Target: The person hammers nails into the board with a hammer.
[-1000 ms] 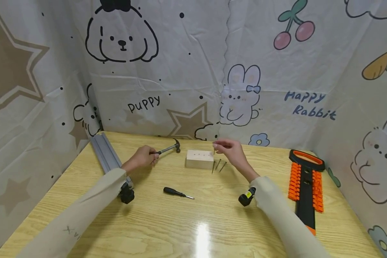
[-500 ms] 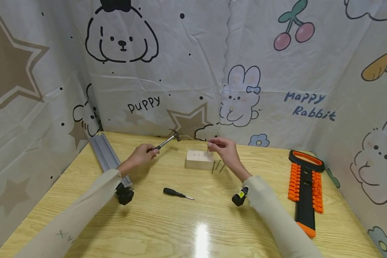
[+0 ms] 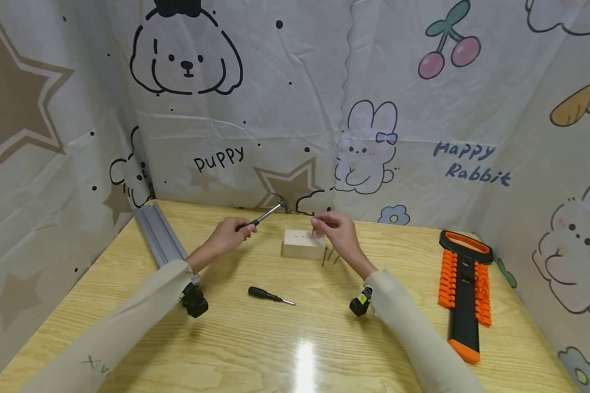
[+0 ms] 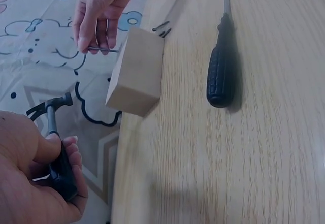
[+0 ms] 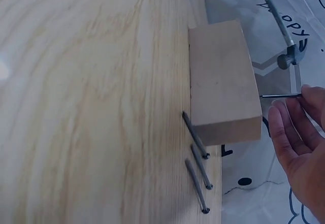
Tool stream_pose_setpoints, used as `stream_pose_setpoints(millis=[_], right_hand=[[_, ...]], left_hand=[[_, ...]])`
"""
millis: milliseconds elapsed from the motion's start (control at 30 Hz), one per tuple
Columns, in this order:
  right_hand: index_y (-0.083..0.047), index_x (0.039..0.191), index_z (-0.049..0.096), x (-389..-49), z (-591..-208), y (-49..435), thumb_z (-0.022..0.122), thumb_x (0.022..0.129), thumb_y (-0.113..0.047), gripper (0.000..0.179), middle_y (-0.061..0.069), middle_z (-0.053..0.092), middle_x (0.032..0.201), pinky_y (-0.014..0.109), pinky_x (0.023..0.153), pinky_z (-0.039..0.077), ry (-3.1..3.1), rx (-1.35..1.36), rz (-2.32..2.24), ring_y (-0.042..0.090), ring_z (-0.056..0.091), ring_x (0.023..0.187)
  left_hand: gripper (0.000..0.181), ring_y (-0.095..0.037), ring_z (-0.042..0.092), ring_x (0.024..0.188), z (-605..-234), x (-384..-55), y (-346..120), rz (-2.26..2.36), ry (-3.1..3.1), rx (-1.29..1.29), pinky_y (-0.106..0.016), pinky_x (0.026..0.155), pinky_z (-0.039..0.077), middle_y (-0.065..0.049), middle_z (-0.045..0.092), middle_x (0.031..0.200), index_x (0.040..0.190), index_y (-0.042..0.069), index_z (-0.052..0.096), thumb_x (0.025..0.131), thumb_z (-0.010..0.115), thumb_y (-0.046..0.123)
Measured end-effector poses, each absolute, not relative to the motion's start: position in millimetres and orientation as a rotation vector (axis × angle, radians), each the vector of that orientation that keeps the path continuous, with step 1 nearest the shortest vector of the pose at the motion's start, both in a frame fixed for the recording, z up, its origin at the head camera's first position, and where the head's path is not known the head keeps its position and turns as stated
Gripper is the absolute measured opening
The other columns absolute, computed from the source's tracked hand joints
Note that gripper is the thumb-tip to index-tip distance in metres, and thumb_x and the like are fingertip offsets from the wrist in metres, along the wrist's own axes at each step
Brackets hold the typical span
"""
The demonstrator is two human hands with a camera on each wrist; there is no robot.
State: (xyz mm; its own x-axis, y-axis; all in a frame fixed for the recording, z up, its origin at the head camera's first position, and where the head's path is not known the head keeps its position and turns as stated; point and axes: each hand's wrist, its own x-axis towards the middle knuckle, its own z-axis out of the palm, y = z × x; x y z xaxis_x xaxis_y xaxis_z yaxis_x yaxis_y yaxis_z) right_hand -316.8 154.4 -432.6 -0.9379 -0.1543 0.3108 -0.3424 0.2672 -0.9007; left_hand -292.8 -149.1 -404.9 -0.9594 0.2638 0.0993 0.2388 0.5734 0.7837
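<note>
My left hand [image 3: 230, 236] grips a small claw hammer [image 3: 267, 213] by its black handle, the head raised to the left of a wooden block [image 3: 303, 250]. The block sits on the table and has a row of small holes in its top. My right hand [image 3: 338, 233] pinches a nail [image 5: 281, 96] near its head between thumb and fingertips. That nail stands upright, its lower end right at the block's top face. Several more nails [image 5: 195, 170] lie on the table beside the block's right end.
A black-handled screwdriver [image 3: 270, 296] lies on the wooden table [image 3: 255, 349] in front of the block. Along the left edge is a grey metal rail [image 3: 161, 232]. An orange and black tool [image 3: 465, 295] lies at the right. A printed cloth [image 3: 275, 109] hangs behind the table.
My right hand has brought the nail leftward from beside the block onto its top. My left hand has lifted the hammer and moved it right, closer to the block.
</note>
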Motion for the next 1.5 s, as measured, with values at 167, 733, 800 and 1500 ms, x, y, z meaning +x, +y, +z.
stream_pose_setpoints(millis=[167,733,800,1500], right_hand=[[0.01,0.12,0.072,-308.6,-427.3,160.3,0.067,0.105,-0.012,0.027,0.03,0.073,0.112,0.055,0.091,0.058,-2.378,0.451,1.73,0.041,0.072,0.098],[0.007,0.117,0.074,-314.5,-433.5,168.6,0.07,0.103,-0.018,0.029,0.027,0.074,0.109,0.054,0.088,0.059,-2.36,0.458,1.718,0.044,0.072,0.099],[0.005,0.115,0.074,-315.1,-433.8,165.5,0.07,0.103,-0.019,0.027,0.025,0.074,0.107,0.051,0.086,0.061,-2.358,0.457,1.71,0.042,0.073,0.096],[0.009,0.112,0.073,-321.7,-437.7,124.8,0.069,0.102,-0.006,0.019,0.029,0.073,0.105,0.034,0.078,0.063,-2.3,0.575,1.821,0.041,0.073,0.093]], left_hand=[[0.028,-0.037,0.064,0.091,-406.0,-293.3,-144.3,1.368,2.774,0.482,-0.03,0.068,0.045,-0.023,0.069,0.1,0.115,-0.009,0.071,0.111,0.053,0.011],[0.027,-0.022,0.059,0.082,-404.4,-289.4,-134.4,1.378,2.781,0.514,-0.03,0.067,0.045,-0.025,0.068,0.101,0.115,-0.008,0.072,0.111,0.053,0.011],[0.027,-0.021,0.059,0.082,-404.4,-289.3,-134.0,1.374,2.789,0.527,-0.03,0.068,0.045,-0.025,0.068,0.1,0.115,-0.007,0.072,0.111,0.053,0.011],[0.025,-0.024,0.062,0.084,-407.2,-289.1,-134.4,1.388,2.813,0.56,-0.031,0.069,0.047,-0.018,0.069,0.097,0.111,-0.004,0.073,0.111,0.054,0.012]])
